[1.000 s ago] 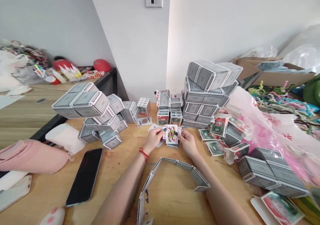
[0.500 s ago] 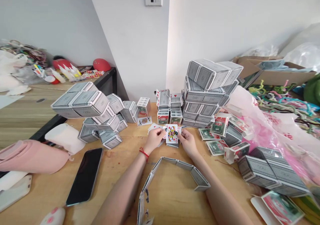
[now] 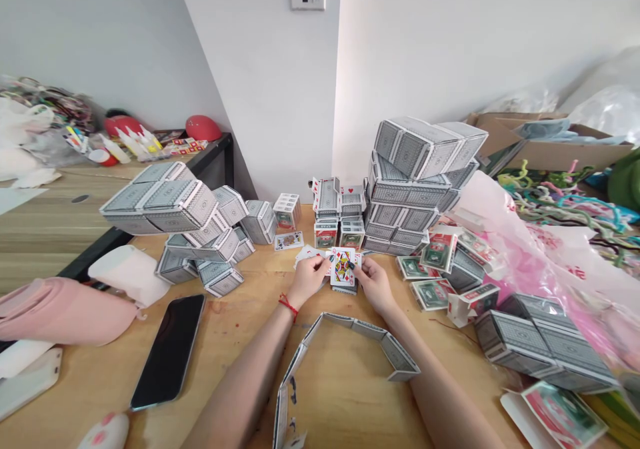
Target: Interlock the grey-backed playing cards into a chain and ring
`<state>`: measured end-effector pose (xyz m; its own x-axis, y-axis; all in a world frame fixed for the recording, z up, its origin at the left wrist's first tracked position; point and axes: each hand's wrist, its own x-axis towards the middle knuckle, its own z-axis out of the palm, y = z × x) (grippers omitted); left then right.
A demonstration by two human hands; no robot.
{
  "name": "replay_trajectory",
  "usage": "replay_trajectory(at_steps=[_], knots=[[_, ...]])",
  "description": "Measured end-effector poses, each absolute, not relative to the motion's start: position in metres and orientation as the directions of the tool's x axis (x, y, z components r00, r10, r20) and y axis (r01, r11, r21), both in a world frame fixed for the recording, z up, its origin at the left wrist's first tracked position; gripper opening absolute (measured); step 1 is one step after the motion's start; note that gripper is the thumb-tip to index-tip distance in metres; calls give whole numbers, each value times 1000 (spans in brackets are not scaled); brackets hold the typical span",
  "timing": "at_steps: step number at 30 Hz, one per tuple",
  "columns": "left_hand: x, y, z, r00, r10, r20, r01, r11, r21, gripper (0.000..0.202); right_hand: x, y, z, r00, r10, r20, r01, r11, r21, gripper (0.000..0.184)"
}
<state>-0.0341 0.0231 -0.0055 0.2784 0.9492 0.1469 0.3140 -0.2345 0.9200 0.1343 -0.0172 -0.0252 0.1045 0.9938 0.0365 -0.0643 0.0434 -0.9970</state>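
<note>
The left hand [image 3: 309, 280] and right hand [image 3: 376, 285] pinch the queen of diamonds [image 3: 342, 270] between them, its long axis pointing toward the table's [image 3: 225, 322] far edge.

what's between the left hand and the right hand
In the head view, a queen of diamonds, with other cards partly behind it, is between the left hand and right hand.

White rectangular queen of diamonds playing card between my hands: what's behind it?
Behind the queen card, a white, red-marked paper card shows beside the right hand; grey-patterned cards peek out below. The rest is covered, so their number can't be told.
</note>
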Motion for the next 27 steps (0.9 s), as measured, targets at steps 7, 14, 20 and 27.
replay_trajectory(at_steps=[7,14,20,27], knots=[[-34,22,-5,281,948,151,307,-237,922,39,132,-18,-21,103,995,10,-92,19,-996,34],[-40,26,1,331,942,-58,-71,86,994,29,133,-17,-23,143,990,-15,-95,-2,-995,33],[-45,29,4,492,858,-150,-195,276,941,27,134,-20,-16,140,990,-23,-116,-7,-993,29],[-45,28,4,571,810,-135,-183,286,941,27,135,-20,-18,141,990,-26,-121,-9,-993,30]])
